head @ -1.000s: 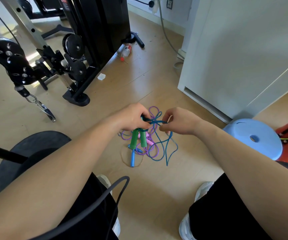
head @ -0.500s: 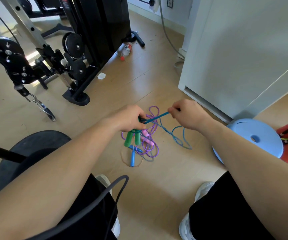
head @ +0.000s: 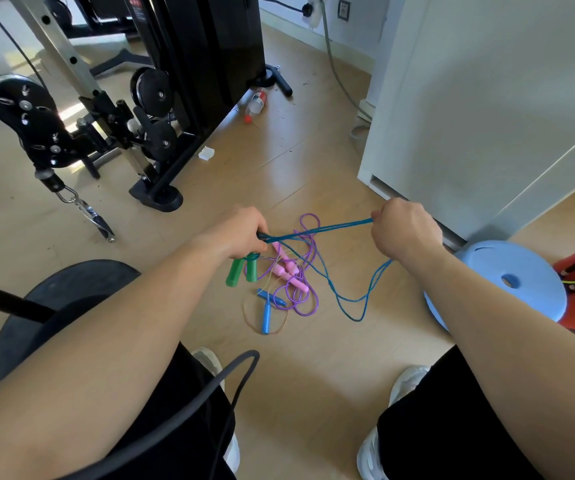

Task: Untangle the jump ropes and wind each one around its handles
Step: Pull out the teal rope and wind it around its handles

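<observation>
My left hand grips the tops of two green handles, which hang down from it above the floor. A blue rope runs taut from that hand to my right hand, which pinches it; the rest of the blue rope loops down to the floor. Below lie two pink handles with a purple rope, tangled with the blue one. Two blue handles with a thin yellowish rope lie in front of them.
A black weight machine stands at the left rear, with a black disc base beside my left leg. A white cabinet rises at the right, a light-blue stool at its foot. A bottle lies on the wooden floor.
My right hand has moved right and up, drawing the blue rope out taut between my hands. The left hand holds the green handles in about the same place.
</observation>
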### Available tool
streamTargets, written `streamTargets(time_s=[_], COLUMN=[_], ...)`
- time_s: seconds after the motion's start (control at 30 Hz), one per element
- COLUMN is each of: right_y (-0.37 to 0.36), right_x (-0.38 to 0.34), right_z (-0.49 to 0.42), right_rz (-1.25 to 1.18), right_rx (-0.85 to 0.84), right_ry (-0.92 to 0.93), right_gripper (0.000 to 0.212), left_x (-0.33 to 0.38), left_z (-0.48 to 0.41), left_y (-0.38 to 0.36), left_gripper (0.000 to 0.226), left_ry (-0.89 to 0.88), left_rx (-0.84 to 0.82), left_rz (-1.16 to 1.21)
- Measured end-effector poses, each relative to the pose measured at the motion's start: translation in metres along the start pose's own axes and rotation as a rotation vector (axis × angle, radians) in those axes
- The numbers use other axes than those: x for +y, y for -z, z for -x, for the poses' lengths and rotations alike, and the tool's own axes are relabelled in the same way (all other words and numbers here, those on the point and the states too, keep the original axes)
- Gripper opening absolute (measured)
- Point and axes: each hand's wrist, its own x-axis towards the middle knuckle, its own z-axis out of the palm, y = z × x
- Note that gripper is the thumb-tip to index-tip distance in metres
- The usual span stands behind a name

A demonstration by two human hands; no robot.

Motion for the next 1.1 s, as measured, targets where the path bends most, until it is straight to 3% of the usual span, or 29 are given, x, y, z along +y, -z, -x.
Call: streamTargets(time_s=[0.07, 0.23, 0.3, 0.37, 0.43, 0.57, 0.67, 0.83, 0.97, 1.1], right_y=[-0.002, 0.004, 0.004, -0.004, -0.013, -0.016, -0.021, -0.021, -0.017, -0.015], right_x=[0.001, -0.013, -0.018, -0.018, -0.018, -0.031, -0.038, -0.036, -0.037, -0.035], right_z=[0.000, 0.009, 0.014, 0.013, 0.008, 0.011, 0.018, 0.016, 0.015, 0.012], right_rz=[-0.013, -0.335, -0.324, -0.117, 0.024, -0.342, -0.292, -0.245, -0.186, -0.165], right_rx=[-0.114, -0.720, -0.801, -0.658, -0.399, -0.169, -0.183, -0.118, -0.124, -0.142], right_ry=[-0.012, -0.064, -0.014, 0.125, 0.196, 0.427, 0.562, 0.523, 0.506, 0.493], right_gripper=[0.013, 0.039, 0.041, 0.038, 0.035, 0.028, 0.031, 0.010, 0.011, 0.009], left_x=[0.004, 0.023, 0.028, 0.029, 0.031, 0.038, 0.043, 0.050, 0.046, 0.041], left_z=[0.000, 0.004, 0.005, 0.007, 0.008, 0.010, 0.011, 0.012, 0.008, 0.005], left_y=[0.002, 0.006, 0.007, 0.009, 0.012, 0.014, 0.015, 0.016, 0.012, 0.006], left_gripper=[0.008, 0.012, 0.010, 0.008, 0.007, 0.013, 0.018, 0.014, 0.021, 0.014], left_ry=[-0.034, -0.119, -0.121, -0.126, -0.130, -0.138, -0.157, -0.185, -0.177, -0.158], left_rx=[-0.026, -0.054, -0.058, -0.055, -0.054, -0.061, -0.073, -0.106, -0.106, -0.129], left_rz=[0.072, 0.155, 0.164, 0.166, 0.172, 0.172, 0.211, 0.309, 0.298, 0.208])
